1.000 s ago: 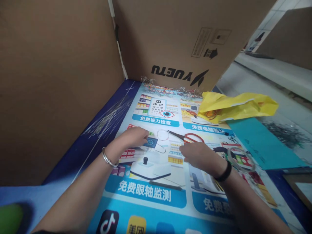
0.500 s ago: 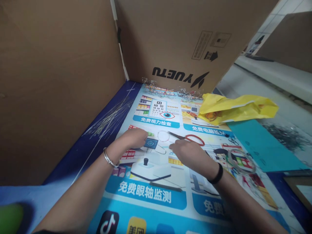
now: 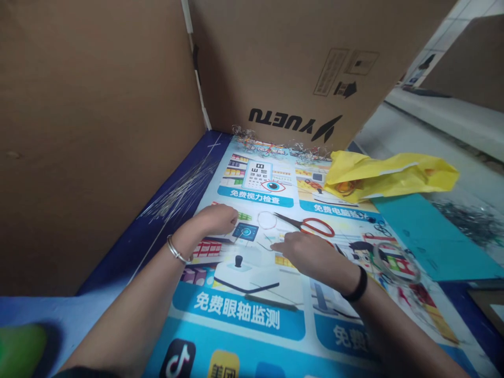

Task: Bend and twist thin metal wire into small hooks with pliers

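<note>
My left hand [image 3: 218, 219] is closed in a pinch over the printed poster; whatever its fingers hold is too small to make out. To its right, my right hand [image 3: 305, 252] is also pinched, and a thin bent wire [image 3: 264, 243] shows at its fingertips. The hands are apart, a short gap between them. Just beyond my right hand lie scissors [image 3: 318, 227] with red-orange handles, blades pointing left. A thin round loop [image 3: 267, 220] rests by the blade tips.
A bundle of thin straight wires [image 3: 183, 189] lies at the left. Cardboard walls [image 3: 275, 63] rise behind and left. Wire scraps [image 3: 303, 150] line the back. At the right are a yellow bag [image 3: 394, 176], a teal sheet [image 3: 425, 236] and a clear coil [image 3: 396, 262].
The curved wire between the hands now looks shorter and lies nearer the right fingertips. Both hands stay closed and almost in place; the whole view has shifted slightly.
</note>
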`<state>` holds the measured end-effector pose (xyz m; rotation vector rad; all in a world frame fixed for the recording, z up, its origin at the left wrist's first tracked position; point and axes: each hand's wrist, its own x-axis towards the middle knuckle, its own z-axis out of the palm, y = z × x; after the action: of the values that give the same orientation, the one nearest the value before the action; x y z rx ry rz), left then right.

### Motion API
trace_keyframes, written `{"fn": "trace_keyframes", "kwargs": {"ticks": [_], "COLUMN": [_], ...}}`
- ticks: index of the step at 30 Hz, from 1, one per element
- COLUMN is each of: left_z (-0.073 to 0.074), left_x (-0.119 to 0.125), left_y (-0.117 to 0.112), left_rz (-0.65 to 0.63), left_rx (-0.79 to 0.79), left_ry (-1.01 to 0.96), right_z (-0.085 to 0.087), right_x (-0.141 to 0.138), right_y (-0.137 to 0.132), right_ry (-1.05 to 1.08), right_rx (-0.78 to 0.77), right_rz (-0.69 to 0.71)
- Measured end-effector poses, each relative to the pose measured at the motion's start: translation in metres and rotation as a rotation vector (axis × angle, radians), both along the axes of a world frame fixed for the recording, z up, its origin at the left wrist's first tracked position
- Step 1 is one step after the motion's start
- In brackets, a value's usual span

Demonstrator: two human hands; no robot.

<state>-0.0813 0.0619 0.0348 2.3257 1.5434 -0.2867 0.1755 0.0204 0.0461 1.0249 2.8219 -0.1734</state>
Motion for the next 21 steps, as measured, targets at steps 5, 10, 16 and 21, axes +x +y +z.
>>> {"fn": "trace_keyframes", "kwargs": {"ticks": [5, 10, 16, 21], "left_z": [-0.001, 0.006, 0.019, 0.02], "left_x": [-0.001, 0.0, 0.002, 0.002], "left_y": [0.001, -0.001, -0.005, -0.005], "left_rz": [0.016, 0.071, 0.09, 0.114], "left_rx": [-0.009, 0.003, -0.054, -0.109], "left_ry": [-0.008, 0.004, -0.006, -0.003], "right_z": [0.01, 0.014, 0.002, 0.004], "right_x": [-0.006, -0.021, -0.035, -0.038], "right_y": [-0.012, -0.047, -0.075, -0.072], "right_ry": [-0.054, -0.103, -0.118, -0.151], "right_rx": [0.022, -0.123, -0.141, -0.179], "right_rz": [-0.018, 0.076, 0.201, 0.232]}}
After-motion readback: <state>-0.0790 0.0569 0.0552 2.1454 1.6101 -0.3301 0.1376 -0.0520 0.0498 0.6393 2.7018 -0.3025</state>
